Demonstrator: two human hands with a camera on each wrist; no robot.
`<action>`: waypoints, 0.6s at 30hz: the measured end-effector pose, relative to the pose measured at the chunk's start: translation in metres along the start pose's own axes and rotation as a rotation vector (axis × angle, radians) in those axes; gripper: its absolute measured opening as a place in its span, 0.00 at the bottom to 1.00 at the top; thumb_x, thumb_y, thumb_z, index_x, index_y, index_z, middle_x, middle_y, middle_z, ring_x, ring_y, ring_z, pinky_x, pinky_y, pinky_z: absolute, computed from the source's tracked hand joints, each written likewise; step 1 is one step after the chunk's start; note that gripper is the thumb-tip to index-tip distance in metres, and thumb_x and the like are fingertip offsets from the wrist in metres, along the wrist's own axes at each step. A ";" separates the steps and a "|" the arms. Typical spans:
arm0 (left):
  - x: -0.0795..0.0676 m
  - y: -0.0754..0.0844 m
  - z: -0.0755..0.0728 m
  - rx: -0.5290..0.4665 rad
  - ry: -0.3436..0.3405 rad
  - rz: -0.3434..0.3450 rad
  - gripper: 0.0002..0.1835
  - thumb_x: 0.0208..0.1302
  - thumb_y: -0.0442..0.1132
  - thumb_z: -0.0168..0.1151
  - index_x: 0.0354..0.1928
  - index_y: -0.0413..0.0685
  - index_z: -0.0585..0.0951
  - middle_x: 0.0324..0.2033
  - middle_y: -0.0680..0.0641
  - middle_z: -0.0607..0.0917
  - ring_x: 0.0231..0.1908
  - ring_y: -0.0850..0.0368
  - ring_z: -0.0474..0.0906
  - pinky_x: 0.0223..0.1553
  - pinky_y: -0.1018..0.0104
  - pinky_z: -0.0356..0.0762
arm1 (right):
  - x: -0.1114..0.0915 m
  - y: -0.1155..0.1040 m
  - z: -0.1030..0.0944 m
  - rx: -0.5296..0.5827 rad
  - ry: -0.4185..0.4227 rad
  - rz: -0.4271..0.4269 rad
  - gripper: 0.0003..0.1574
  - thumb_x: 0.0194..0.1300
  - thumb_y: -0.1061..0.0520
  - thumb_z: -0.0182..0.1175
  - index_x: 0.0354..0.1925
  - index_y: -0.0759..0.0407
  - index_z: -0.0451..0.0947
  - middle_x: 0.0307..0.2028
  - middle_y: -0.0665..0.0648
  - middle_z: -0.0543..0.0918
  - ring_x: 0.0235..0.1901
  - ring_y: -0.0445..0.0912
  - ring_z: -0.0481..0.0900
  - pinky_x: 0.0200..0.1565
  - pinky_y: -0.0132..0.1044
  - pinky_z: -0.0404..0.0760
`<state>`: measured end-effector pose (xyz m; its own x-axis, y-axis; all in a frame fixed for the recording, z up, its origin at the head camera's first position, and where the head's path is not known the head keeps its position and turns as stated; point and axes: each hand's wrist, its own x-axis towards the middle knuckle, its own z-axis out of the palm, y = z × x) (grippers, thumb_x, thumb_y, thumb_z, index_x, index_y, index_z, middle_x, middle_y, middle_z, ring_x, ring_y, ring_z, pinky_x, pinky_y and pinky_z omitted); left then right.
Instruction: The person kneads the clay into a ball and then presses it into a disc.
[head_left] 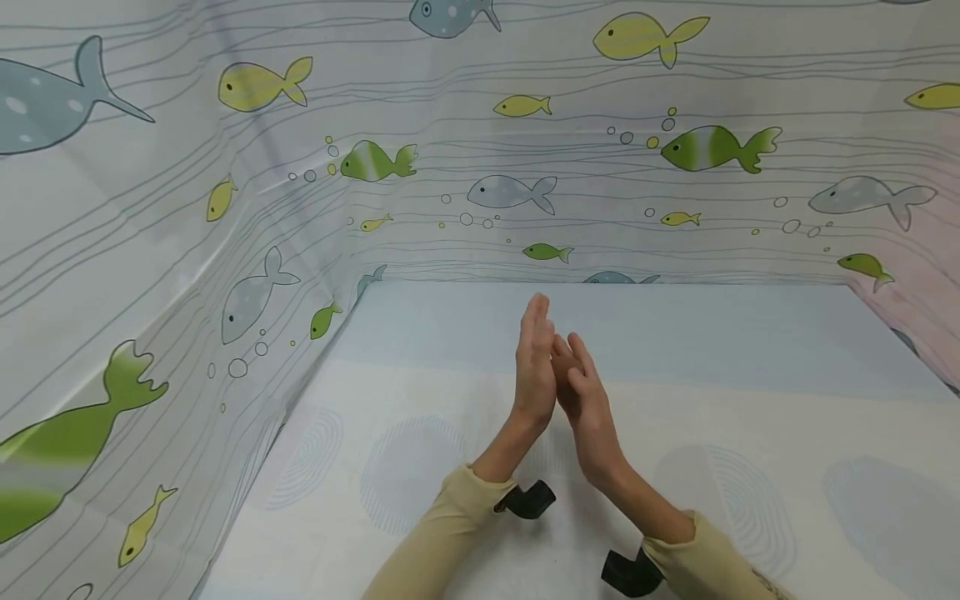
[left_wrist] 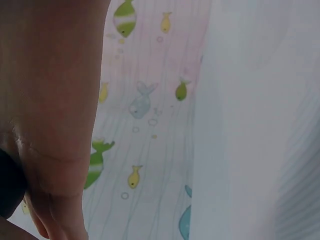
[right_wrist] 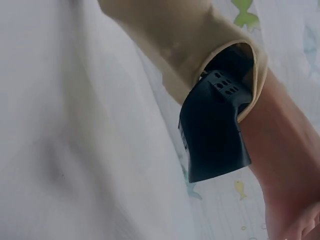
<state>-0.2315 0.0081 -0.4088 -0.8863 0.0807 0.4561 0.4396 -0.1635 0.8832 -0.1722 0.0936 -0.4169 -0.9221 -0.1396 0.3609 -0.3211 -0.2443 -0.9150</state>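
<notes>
Over the table, in the head view, my two hands meet palm towards palm with the fingertips pointing up and away. The left hand [head_left: 534, 375] is flat, its fingers straight and together. My right hand [head_left: 592, 417] leans against its palm side, fingers extended and slightly spread, the thumb in front. Nothing shows between the palms, though their inner faces are mostly hidden. Close-up skin of a hand and wrist [left_wrist: 50, 100] fills the left side of the left wrist view. In the right wrist view, a bare wrist [right_wrist: 285, 150] comes out of a beige sleeve [right_wrist: 170, 40].
A white table cover [head_left: 487, 542] with pale blue patterns lies under the hands. Fish-printed curtains [head_left: 420, 100] stand behind and to the left, with a pinkish stretch [head_left: 930, 225] at right. Black wrist mounts [head_left: 531, 500] stick out from both sleeves.
</notes>
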 end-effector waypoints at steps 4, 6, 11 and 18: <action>0.003 -0.001 -0.004 0.032 -0.015 0.006 0.33 0.75 0.52 0.37 0.77 0.48 0.54 0.74 0.49 0.62 0.74 0.58 0.56 0.73 0.52 0.54 | -0.004 -0.004 -0.002 -0.079 0.004 0.019 0.38 0.77 0.55 0.34 0.79 0.58 0.38 0.77 0.58 0.52 0.76 0.54 0.49 0.72 0.41 0.57; 0.003 -0.002 -0.005 0.051 -0.016 0.004 0.31 0.75 0.50 0.37 0.76 0.48 0.57 0.73 0.48 0.65 0.73 0.57 0.58 0.72 0.52 0.56 | -0.006 -0.006 -0.004 -0.127 0.007 0.034 0.39 0.75 0.58 0.37 0.79 0.56 0.41 0.77 0.56 0.53 0.75 0.54 0.50 0.72 0.53 0.54; 0.005 -0.002 -0.008 0.053 -0.034 0.009 0.28 0.76 0.44 0.37 0.72 0.41 0.64 0.68 0.42 0.72 0.70 0.50 0.64 0.69 0.52 0.60 | -0.009 -0.009 -0.010 -0.226 -0.022 0.035 0.38 0.75 0.61 0.41 0.79 0.54 0.44 0.76 0.57 0.53 0.74 0.55 0.53 0.69 0.41 0.61; 0.006 -0.002 -0.009 0.058 -0.065 0.009 0.23 0.75 0.44 0.43 0.63 0.41 0.75 0.56 0.37 0.81 0.57 0.43 0.77 0.52 0.55 0.73 | -0.012 -0.009 -0.020 -0.297 -0.052 0.003 0.37 0.76 0.59 0.51 0.77 0.52 0.51 0.71 0.59 0.65 0.69 0.52 0.65 0.62 0.26 0.68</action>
<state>-0.2389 0.0002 -0.4091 -0.8720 0.1431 0.4680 0.4565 -0.1073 0.8833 -0.1627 0.1168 -0.4166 -0.9134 -0.1912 0.3594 -0.3742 0.0467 -0.9262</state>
